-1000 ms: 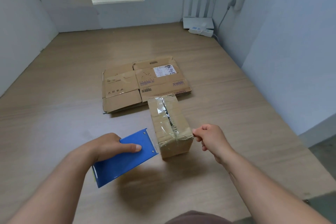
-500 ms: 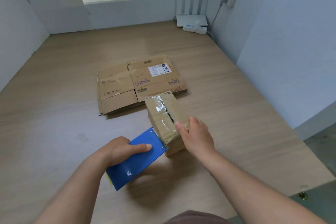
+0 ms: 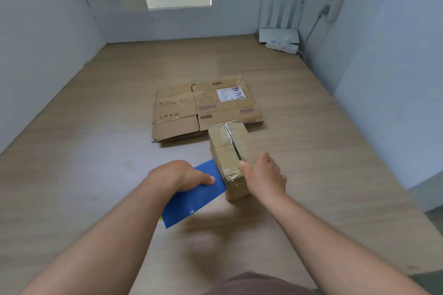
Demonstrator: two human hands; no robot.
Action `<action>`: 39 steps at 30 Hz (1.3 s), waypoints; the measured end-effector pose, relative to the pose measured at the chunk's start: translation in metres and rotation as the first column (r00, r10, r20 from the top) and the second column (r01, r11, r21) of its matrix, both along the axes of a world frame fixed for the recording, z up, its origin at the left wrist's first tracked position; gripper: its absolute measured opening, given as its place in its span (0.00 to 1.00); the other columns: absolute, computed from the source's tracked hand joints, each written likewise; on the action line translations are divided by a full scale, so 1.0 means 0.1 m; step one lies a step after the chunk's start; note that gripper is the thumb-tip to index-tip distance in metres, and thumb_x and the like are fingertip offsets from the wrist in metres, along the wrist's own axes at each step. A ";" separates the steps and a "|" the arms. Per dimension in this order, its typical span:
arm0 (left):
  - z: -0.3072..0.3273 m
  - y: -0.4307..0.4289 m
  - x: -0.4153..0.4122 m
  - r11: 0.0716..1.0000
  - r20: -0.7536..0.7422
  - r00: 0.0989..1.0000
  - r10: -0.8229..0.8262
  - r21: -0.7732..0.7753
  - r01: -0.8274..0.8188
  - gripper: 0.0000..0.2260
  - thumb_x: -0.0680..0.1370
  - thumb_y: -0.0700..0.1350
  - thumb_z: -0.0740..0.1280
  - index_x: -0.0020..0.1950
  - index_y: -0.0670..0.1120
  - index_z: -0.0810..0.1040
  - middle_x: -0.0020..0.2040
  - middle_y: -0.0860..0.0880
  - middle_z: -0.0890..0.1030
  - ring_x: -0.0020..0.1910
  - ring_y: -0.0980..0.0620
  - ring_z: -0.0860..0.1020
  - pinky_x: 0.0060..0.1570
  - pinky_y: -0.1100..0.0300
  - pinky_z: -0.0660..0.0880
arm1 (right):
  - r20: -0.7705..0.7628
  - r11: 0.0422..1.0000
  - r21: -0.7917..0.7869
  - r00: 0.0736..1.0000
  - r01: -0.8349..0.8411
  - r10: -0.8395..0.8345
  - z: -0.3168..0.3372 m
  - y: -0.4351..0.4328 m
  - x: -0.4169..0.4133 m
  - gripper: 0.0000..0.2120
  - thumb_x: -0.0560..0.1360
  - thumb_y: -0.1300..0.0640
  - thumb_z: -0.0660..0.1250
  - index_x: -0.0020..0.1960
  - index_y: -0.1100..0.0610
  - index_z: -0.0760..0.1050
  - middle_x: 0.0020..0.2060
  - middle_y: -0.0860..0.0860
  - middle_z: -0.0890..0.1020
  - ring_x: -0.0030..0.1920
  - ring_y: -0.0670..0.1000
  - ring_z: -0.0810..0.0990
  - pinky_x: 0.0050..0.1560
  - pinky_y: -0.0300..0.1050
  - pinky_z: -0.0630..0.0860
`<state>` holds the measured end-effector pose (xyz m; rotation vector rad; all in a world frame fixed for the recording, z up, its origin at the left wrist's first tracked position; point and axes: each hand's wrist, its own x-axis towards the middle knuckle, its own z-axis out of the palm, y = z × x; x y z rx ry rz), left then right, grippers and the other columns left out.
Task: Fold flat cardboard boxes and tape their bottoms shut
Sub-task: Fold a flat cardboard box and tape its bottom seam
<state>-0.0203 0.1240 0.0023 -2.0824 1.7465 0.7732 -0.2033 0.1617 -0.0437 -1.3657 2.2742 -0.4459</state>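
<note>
A small folded cardboard box (image 3: 227, 148) stands on the wooden floor, with clear tape running along its top seam. My right hand (image 3: 263, 175) holds its near end, thumb on the taped top. My left hand (image 3: 179, 175) grips a blue tape dispenser (image 3: 191, 199), whose front edge touches the box's near left corner. Behind the box lies a stack of flat cardboard boxes (image 3: 182, 112) with labels and printing.
A white router (image 3: 279, 33) and a power strip (image 3: 282, 45) sit in the far right corner, a cable running up to a wall socket (image 3: 334, 6). Walls close in on the left, back and right. My knee (image 3: 259, 282) shows at the bottom edge.
My right hand moved from beside the box onto its near end. My left hand brought the blue dispenser right, up against the box's corner.
</note>
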 end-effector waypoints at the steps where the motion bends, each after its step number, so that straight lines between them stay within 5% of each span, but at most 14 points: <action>1: -0.02 0.02 -0.01 0.997 0.111 0.991 -0.070 -0.026 0.073 0.18 0.70 0.65 0.66 0.45 0.51 0.75 0.41 0.54 0.74 0.42 0.52 0.75 0.42 0.58 0.69 | -0.008 1.000 0.007 1.000 -0.002 0.002 0.01 0.00 0.01 0.24 0.78 0.42 0.59 0.63 0.59 0.65 0.63 0.56 0.73 0.65 0.58 0.69 0.60 0.55 0.65; 4: -0.12 0.13 0.09 0.971 0.418 0.890 -0.182 -0.067 0.230 0.14 0.75 0.54 0.62 0.56 0.50 0.77 0.47 0.54 0.78 0.49 0.51 0.77 0.44 0.60 0.71 | -0.029 1.000 0.015 0.999 -0.022 0.022 0.04 -0.01 0.00 0.24 0.77 0.41 0.59 0.61 0.59 0.65 0.62 0.55 0.74 0.64 0.57 0.71 0.59 0.54 0.65; 8: -0.26 0.22 0.34 0.993 0.275 0.961 -0.015 -0.110 0.047 0.17 0.76 0.58 0.59 0.56 0.47 0.74 0.40 0.51 0.75 0.39 0.51 0.75 0.33 0.60 0.66 | 0.001 0.994 0.095 0.998 -0.055 0.055 0.09 -0.07 -0.08 0.24 0.75 0.39 0.60 0.59 0.57 0.68 0.59 0.55 0.77 0.60 0.57 0.75 0.59 0.54 0.67; 11: -0.44 0.30 0.43 0.984 0.200 0.978 0.059 -0.175 -0.024 0.21 0.76 0.57 0.59 0.62 0.44 0.70 0.45 0.49 0.76 0.40 0.49 0.76 0.36 0.58 0.68 | 0.095 0.993 0.060 0.991 -0.103 0.097 0.09 -0.08 -0.13 0.12 0.77 0.45 0.56 0.44 0.54 0.69 0.54 0.56 0.79 0.53 0.58 0.75 0.57 0.53 0.70; 13: -0.60 0.39 0.48 0.979 0.128 0.986 0.103 -0.187 -0.078 0.19 0.78 0.55 0.58 0.63 0.44 0.69 0.48 0.48 0.77 0.40 0.50 0.76 0.38 0.58 0.69 | 0.084 0.992 0.013 0.989 -0.125 0.124 0.05 -0.02 -0.13 0.14 0.79 0.48 0.54 0.37 0.54 0.64 0.51 0.58 0.79 0.50 0.59 0.74 0.54 0.53 0.70; 18: -0.72 0.57 0.37 0.940 0.130 0.977 0.168 -0.321 -0.119 0.29 0.79 0.58 0.57 0.71 0.38 0.62 0.64 0.42 0.74 0.60 0.44 0.74 0.56 0.52 0.72 | 0.083 0.988 -0.048 0.985 -0.147 0.150 0.00 0.01 -0.15 0.14 0.81 0.49 0.52 0.42 0.55 0.66 0.49 0.59 0.80 0.52 0.61 0.76 0.54 0.53 0.70; 20: -0.68 0.64 0.16 0.837 -0.134 0.985 0.107 -0.522 -0.161 0.30 0.80 0.56 0.58 0.74 0.38 0.56 0.71 0.40 0.66 0.69 0.43 0.66 0.67 0.51 0.64 | 0.098 0.987 -0.062 0.983 -0.151 0.156 -0.03 0.01 -0.16 0.14 0.81 0.48 0.52 0.42 0.55 0.65 0.49 0.59 0.80 0.52 0.61 0.76 0.53 0.53 0.70; 22: -0.55 0.70 -0.17 0.787 -0.459 0.886 -0.069 -0.571 -0.234 0.28 0.81 0.54 0.57 0.76 0.41 0.55 0.74 0.46 0.64 0.73 0.55 0.59 0.72 0.61 0.57 | 0.109 0.984 -0.072 0.979 -0.163 0.170 -0.03 0.03 -0.16 0.13 0.82 0.49 0.52 0.42 0.55 0.65 0.48 0.59 0.80 0.52 0.61 0.76 0.52 0.53 0.70; 24: -0.47 0.69 -0.49 0.832 -0.674 0.728 -0.125 -0.471 -0.292 0.26 0.83 0.53 0.54 0.77 0.43 0.54 0.69 0.59 0.64 0.64 0.79 0.53 0.61 0.82 0.51 | 0.131 0.983 -0.078 0.976 -0.163 0.172 -0.03 0.04 -0.15 0.12 0.82 0.49 0.52 0.50 0.55 0.70 0.53 0.58 0.80 0.56 0.61 0.76 0.53 0.51 0.70; 25: -0.45 0.67 -0.60 0.859 -0.762 0.644 -0.069 -0.373 -0.350 0.26 0.83 0.53 0.53 0.78 0.44 0.53 0.68 0.61 0.63 0.62 0.80 0.53 0.58 0.84 0.51 | 0.138 0.985 -0.074 0.976 -0.159 0.168 -0.03 0.04 -0.14 0.15 0.82 0.48 0.52 0.58 0.56 0.70 0.57 0.58 0.79 0.58 0.61 0.76 0.54 0.50 0.69; 28: -0.47 0.58 -0.75 0.873 -0.843 0.516 0.152 -0.129 -0.470 0.29 0.82 0.56 0.50 0.79 0.48 0.42 0.78 0.51 0.53 0.76 0.57 0.51 0.71 0.63 0.49 | 0.096 0.986 -0.040 0.981 -0.164 0.167 -0.03 0.03 -0.04 0.27 0.78 0.37 0.54 0.67 0.56 0.64 0.59 0.56 0.78 0.60 0.59 0.76 0.53 0.50 0.70; 31: -0.53 0.54 -0.75 0.831 -0.838 0.473 0.272 -0.043 -0.555 0.27 0.83 0.57 0.48 0.79 0.51 0.44 0.78 0.47 0.56 0.76 0.47 0.55 0.72 0.54 0.54 | 0.013 0.986 0.006 0.986 -0.167 0.167 -0.03 0.01 0.07 0.37 0.71 0.29 0.58 0.67 0.56 0.61 0.59 0.55 0.76 0.61 0.59 0.74 0.54 0.52 0.70; 37: -0.63 0.49 -0.66 0.827 -0.847 0.456 0.272 -0.036 -0.561 0.22 0.84 0.55 0.49 0.78 0.52 0.57 0.75 0.49 0.65 0.73 0.49 0.63 0.73 0.49 0.60 | 0.291 0.977 -0.088 0.933 -0.194 0.211 -0.09 -0.09 -0.23 0.12 0.78 0.46 0.60 0.51 0.54 0.73 0.47 0.51 0.80 0.50 0.55 0.77 0.45 0.46 0.69; 39: -0.63 0.48 -0.65 0.824 -0.853 0.431 0.295 -0.001 -0.566 0.22 0.83 0.55 0.49 0.78 0.55 0.57 0.75 0.50 0.65 0.72 0.49 0.64 0.72 0.47 0.61 | 0.310 0.962 -0.123 0.911 -0.244 0.271 -0.08 -0.11 -0.33 0.11 0.79 0.49 0.59 0.43 0.54 0.73 0.41 0.51 0.79 0.45 0.53 0.75 0.41 0.46 0.67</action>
